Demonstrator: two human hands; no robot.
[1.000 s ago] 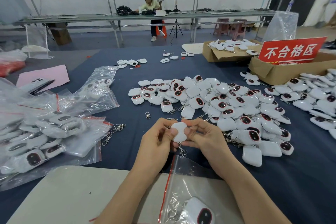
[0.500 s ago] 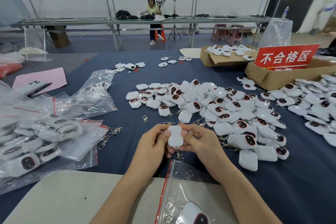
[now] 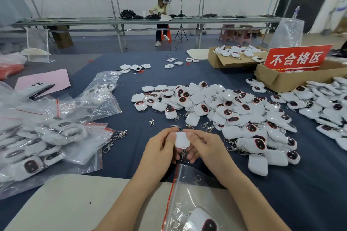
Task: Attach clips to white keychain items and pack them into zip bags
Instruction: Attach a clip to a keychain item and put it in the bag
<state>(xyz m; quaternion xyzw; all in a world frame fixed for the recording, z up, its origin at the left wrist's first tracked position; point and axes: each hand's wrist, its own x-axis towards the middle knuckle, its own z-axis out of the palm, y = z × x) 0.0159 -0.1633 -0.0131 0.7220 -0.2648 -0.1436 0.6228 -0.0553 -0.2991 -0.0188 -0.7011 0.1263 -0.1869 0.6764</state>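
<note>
hands: left hand [image 3: 161, 148] and right hand [image 3: 204, 146] both pinch one white keychain [image 3: 182, 139], clip [image 3: 183, 154] dangling under it | place: just in front of the pile [image 3: 225, 110] | zip bag [image 3: 187, 191]: nearer still, under the wrists | loose clips [image 3: 116, 139], filled bags [image 3: 47, 137]: left of pile | box [image 3: 277, 79]: behind pile, right

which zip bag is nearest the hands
The zip bag between the forearms, holding one white keychain item; the other bags lie piled at the left.
</note>
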